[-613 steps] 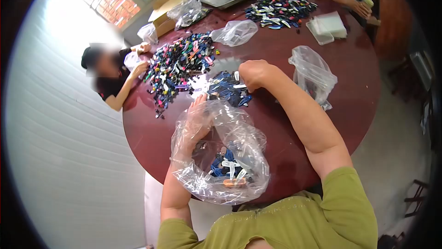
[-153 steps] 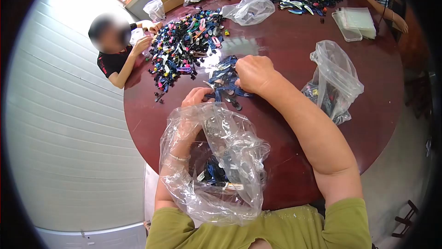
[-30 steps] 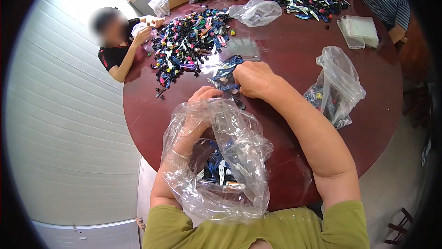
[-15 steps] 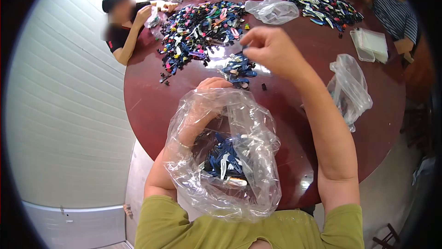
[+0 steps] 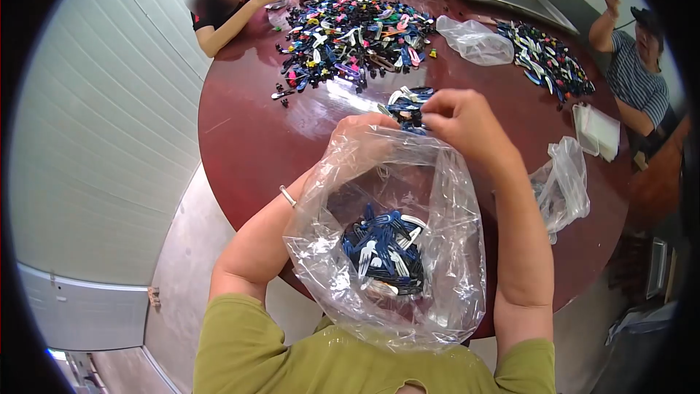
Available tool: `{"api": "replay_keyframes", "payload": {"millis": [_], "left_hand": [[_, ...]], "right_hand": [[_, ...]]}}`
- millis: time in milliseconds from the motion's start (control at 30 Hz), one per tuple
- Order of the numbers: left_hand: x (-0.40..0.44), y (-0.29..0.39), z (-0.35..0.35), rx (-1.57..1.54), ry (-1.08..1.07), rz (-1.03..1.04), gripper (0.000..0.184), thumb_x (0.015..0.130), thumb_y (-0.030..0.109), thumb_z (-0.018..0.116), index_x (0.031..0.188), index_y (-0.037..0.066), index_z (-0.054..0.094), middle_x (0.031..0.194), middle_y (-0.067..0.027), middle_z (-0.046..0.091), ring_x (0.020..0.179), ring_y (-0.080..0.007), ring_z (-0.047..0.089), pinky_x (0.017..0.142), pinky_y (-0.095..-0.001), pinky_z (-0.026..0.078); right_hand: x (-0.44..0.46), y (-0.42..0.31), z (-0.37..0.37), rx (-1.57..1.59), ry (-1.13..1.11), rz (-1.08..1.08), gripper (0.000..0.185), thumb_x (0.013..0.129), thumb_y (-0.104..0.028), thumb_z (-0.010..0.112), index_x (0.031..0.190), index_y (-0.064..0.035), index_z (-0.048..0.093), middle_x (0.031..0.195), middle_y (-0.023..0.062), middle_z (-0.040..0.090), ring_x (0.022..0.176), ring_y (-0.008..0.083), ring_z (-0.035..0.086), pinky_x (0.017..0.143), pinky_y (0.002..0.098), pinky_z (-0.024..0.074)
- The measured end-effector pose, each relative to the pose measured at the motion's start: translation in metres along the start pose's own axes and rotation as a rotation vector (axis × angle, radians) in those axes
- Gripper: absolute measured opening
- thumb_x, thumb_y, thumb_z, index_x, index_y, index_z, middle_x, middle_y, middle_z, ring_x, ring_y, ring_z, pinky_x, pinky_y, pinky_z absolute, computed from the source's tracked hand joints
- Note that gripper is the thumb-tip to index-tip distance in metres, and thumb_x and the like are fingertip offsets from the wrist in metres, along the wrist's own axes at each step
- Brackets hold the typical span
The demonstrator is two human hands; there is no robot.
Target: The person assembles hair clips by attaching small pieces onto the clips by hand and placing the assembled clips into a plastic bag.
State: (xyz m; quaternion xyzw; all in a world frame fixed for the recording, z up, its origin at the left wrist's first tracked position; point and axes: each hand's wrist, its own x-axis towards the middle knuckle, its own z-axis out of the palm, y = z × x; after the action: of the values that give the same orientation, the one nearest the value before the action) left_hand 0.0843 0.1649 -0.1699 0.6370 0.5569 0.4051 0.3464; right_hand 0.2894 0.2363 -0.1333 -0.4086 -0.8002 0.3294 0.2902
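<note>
A clear plastic bag stands open before me, with a heap of blue, white and black hair clips at its bottom. My left hand is closed at the bag's far rim, its fingers partly behind the plastic. Just beyond the rim lies a small pile of blue and white snap clips. Over the right side of that pile is my right hand, thumb and fingers pinched together. Something dark, seemingly a hair clip, shows at its fingertips.
A large mixed heap of clips covers the far left of the round table. Another clip pile is at the far right. Plastic bags and clear sleeves lie about. Two other people sit across the table.
My right hand has lowered toward the small pile and the bag's rim. The view has shifted, so the bag and its clips show more openly.
</note>
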Motion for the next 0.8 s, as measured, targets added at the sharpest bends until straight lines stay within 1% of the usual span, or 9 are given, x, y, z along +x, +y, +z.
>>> {"api": "replay_keyframes", "payload": {"millis": [33,100,233,400,500,567,633,733,800], "left_hand": [[0.003,-0.004,0.000,-0.039,0.017,-0.027,0.023,0.081,0.014,0.067,0.098,-0.001,0.070,0.084,-0.0093,0.071,0.076,-0.0139,0.066,0.069,-0.0291,0.053],[0.004,-0.008,0.001,-0.100,0.059,-0.083,0.024,0.080,0.013,0.068,0.099,-0.002,0.069,0.084,-0.0090,0.071,0.076,-0.0143,0.066,0.070,-0.0286,0.052],[0.005,0.003,-0.005,-0.116,0.019,-0.134,0.026,0.086,0.011,0.064,0.109,-0.003,0.064,0.094,-0.0068,0.067,0.084,-0.0125,0.063,0.073,-0.0280,0.052],[0.005,-0.010,-0.013,-0.156,0.058,0.012,0.032,0.084,0.015,0.064,0.109,-0.005,0.064,0.094,-0.0105,0.070,0.087,-0.0166,0.065,0.077,-0.0302,0.052],[0.004,0.007,-0.025,-0.255,0.084,-0.112,0.022,0.086,0.006,0.063,0.106,-0.004,0.064,0.089,-0.0070,0.067,0.075,-0.0109,0.062,0.069,-0.0241,0.050],[-0.001,0.024,-0.043,-0.393,0.077,-0.042,0.016,0.088,0.006,0.062,0.102,-0.002,0.064,0.086,-0.0030,0.064,0.066,-0.0070,0.058,0.063,-0.0199,0.047],[-0.010,0.035,-0.057,-0.547,0.163,0.049,0.013,0.085,0.001,0.059,0.098,-0.001,0.063,0.084,-0.0056,0.063,0.072,-0.0116,0.059,0.066,-0.0239,0.047],[-0.029,0.059,-0.067,-0.643,-0.016,0.462,0.013,0.082,-0.002,0.058,0.093,0.002,0.063,0.085,-0.0114,0.060,0.087,-0.0193,0.056,0.079,-0.0307,0.045],[-0.047,0.079,-0.058,-0.460,-0.006,0.560,0.017,0.068,0.000,0.058,0.084,0.000,0.064,0.094,-0.0181,0.063,0.095,-0.0271,0.058,0.087,-0.0400,0.045]], "right_hand": [[0.003,0.003,0.007,-0.132,0.001,-0.039,0.018,0.075,-0.015,0.070,0.091,-0.0061,0.072,0.084,0.0122,0.070,0.077,0.0264,0.068,0.072,0.0375,0.0528],[0.001,0.007,0.014,-0.305,-0.056,-0.022,0.021,0.075,-0.020,0.071,0.092,-0.0097,0.073,0.089,0.0127,0.070,0.084,0.0309,0.067,0.075,0.0416,0.0525],[0.000,0.004,0.027,-0.463,-0.039,-0.059,0.021,0.077,-0.021,0.067,0.095,-0.0145,0.073,0.088,0.0118,0.069,0.085,0.0320,0.066,0.074,0.0437,0.0524],[-0.002,0.006,0.030,-0.471,-0.034,-0.076,0.022,0.077,-0.025,0.066,0.096,-0.0162,0.072,0.095,0.0100,0.067,0.089,0.0304,0.065,0.075,0.0426,0.0522],[-0.004,0.009,0.031,-0.496,-0.042,-0.058,0.018,0.077,-0.021,0.065,0.092,-0.0134,0.071,0.095,0.0110,0.065,0.090,0.0319,0.064,0.077,0.0437,0.0518],[-0.007,0.013,0.028,-0.454,0.027,-0.119,0.016,0.077,-0.018,0.064,0.090,-0.0116,0.071,0.095,0.0116,0.065,0.090,0.0326,0.064,0.077,0.0443,0.0514],[-0.003,0.011,0.023,-0.415,-0.024,-0.090,0.016,0.076,-0.018,0.068,0.089,-0.0106,0.071,0.094,0.0125,0.065,0.090,0.0336,0.063,0.078,0.0447,0.0508],[-0.002,0.011,0.022,-0.355,-0.096,-0.073,0.016,0.074,-0.021,0.072,0.086,-0.0095,0.072,0.093,0.0131,0.065,0.090,0.0339,0.063,0.078,0.0445,0.0503],[-0.002,0.011,0.022,-0.371,-0.093,-0.076,0.016,0.074,-0.022,0.072,0.085,-0.0100,0.072,0.093,0.0133,0.065,0.090,0.0337,0.063,0.078,0.0448,0.0505]]}}
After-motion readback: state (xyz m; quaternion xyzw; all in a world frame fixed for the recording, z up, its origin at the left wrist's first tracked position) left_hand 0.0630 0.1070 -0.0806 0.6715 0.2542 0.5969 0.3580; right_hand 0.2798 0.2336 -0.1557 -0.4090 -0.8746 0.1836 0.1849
